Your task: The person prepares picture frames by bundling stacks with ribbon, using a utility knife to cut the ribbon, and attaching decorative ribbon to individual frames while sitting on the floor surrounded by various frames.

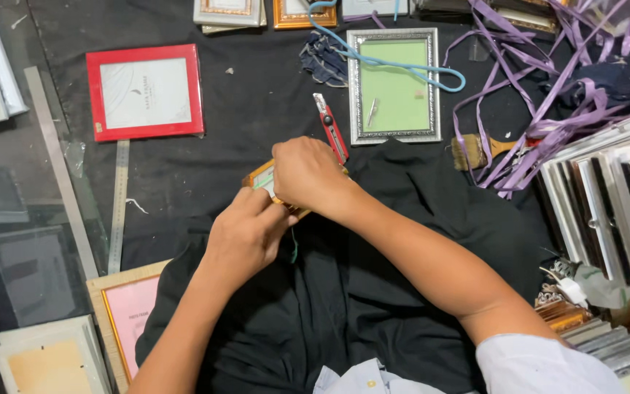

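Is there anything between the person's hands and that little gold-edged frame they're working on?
Nothing visible. Both the left hand and the right hand are already closed on the small gold frame, over the black cloth. The red utility knife lies just beyond the right hand, not between.

Seen from straight above. Work surface draped in black cloth (205,138), creased and bunched toward six o'clock. At nine o'clock, a glass sheet (30,255) reflecting dimly, with a long metal straightedge (60,168) and a steel ruler (118,204) lying along its edge. At three o'clock, a stack of picture frames (614,197) set on edge. At one o'clock, a tangle of purple plastic strapping (541,95). Lit evenly and softly, without hard shadows.
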